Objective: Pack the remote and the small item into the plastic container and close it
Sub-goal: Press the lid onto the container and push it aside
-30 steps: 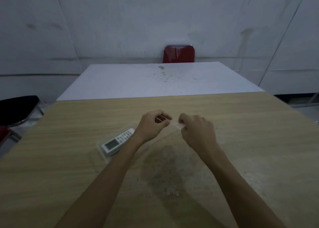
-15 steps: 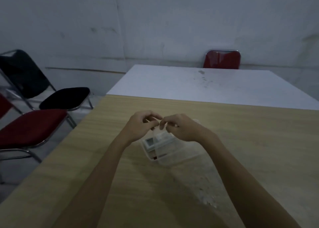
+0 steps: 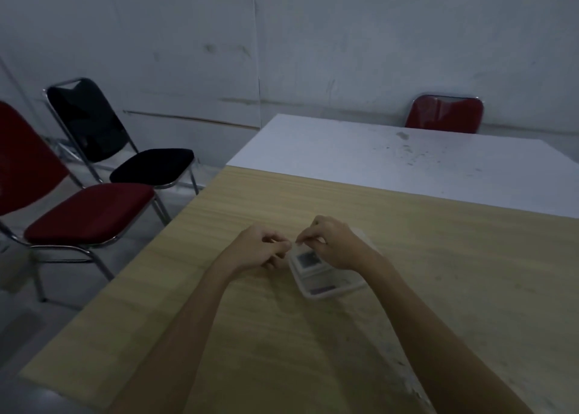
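A clear plastic container (image 3: pixel 333 283) lies on the wooden table (image 3: pixel 282 335), with the white remote (image 3: pixel 308 261) visible inside it, its grey screen facing up. My right hand (image 3: pixel 332 244) rests over the container's far left part, fingers pinched at its left edge. My left hand (image 3: pixel 260 249) is curled just left of the container, fingertips close to the same edge. Whether either hand pinches the container's edge or a small item is too blurred to tell. A dark strip shows through the container's near wall.
A white table (image 3: pixel 407 163) adjoins the wooden one at the back, with a red chair (image 3: pixel 445 113) behind it. A red chair (image 3: pixel 78 213) and a black chair (image 3: pixel 125 150) stand left of the table's edge.
The view has swung left, bringing the chairs into sight. The remote, earlier lying in the open container left of my hands, now sits under my right hand, and both hands have closed in on the container's edge.
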